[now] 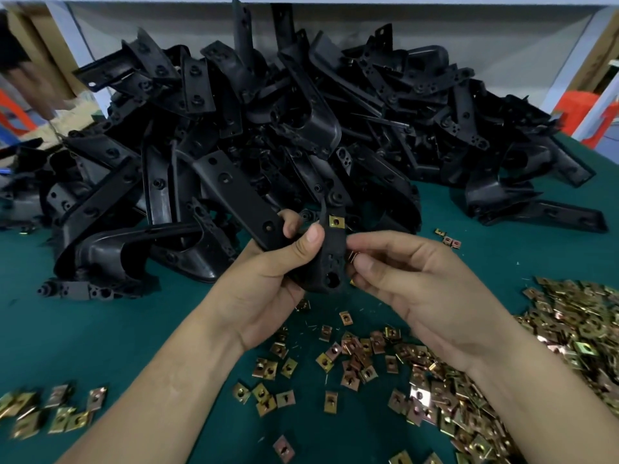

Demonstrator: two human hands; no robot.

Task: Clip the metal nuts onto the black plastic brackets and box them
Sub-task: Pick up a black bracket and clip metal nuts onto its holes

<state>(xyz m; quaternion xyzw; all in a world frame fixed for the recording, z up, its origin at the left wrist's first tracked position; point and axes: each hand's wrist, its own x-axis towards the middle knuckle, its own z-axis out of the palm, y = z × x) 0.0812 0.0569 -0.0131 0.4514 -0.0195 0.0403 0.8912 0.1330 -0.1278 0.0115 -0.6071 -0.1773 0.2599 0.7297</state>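
I see left hand [268,283] curled tight round 1 black bracket [330,262], held above green table [100,329]; 1 clipped nut [336,222] on its top end. Right hand [425,283] pinches 2nd nut [352,255] against the bracket's side edge. Loose nuts [351,356] lie below.

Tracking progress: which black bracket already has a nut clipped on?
The bracket held in the left hand, with a nut clipped at its upper end.

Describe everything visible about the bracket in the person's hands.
The bracket is matte black moulded plastic, held roughly upright above the green table, with a round hole near its lower end. A brass-coloured clipped nut sits at its top. The left hand grips it; the right hand pinches a second nut at its right edge.
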